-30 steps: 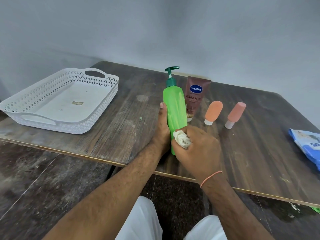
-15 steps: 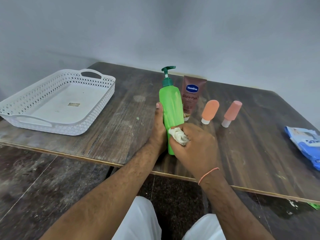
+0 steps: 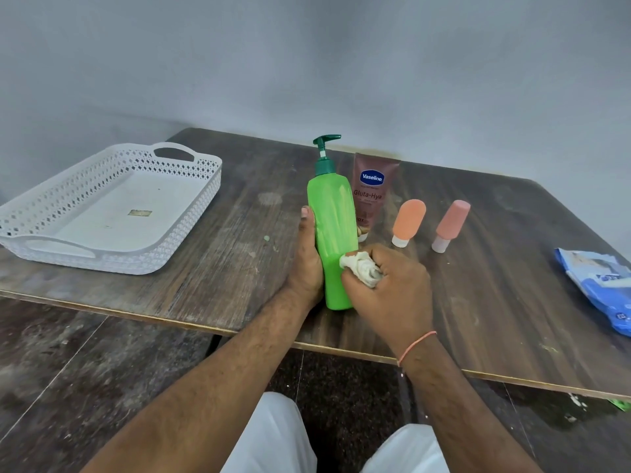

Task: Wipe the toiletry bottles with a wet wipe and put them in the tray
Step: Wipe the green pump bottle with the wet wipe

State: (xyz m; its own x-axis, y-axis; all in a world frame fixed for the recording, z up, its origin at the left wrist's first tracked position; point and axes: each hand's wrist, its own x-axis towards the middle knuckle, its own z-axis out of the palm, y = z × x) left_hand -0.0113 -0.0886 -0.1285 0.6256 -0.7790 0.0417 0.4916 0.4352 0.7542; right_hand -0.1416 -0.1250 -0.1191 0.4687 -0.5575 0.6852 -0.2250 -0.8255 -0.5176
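Gripping the green pump bottle [image 3: 333, 233] from its left side, the left hand [image 3: 307, 264] has its thumb lying up along the bottle's wall while the other fingers wrap behind it out of sight. The right hand [image 3: 389, 291] has its fingers curled tight round a crumpled white wet wipe [image 3: 361, 268] and presses the wad against the lower right part of the bottle. An orange thread band [image 3: 417, 343] circles the right wrist.

The bottle stands upright near the front edge of the dark wooden table [image 3: 211, 274], with its dark green pump head at the top and the nozzle pointing right. Just behind it and to the right stands a brown Vaseline Gluta-Hya tube [image 3: 372, 189], cap down. Further right stand two small squeeze bottles on their white caps, an orange one [image 3: 408, 221] and a pink one [image 3: 451, 224], both tilted a little and apart from each other.

At the left end of the table rests a white perforated tray [image 3: 191, 213] with handle cut-outs; a small sticker sits on its floor and no bottle is in it. A blue wet-wipe packet [image 3: 597, 288] lies flat at the right edge. White trouser legs [image 3: 273, 438] show below the table.
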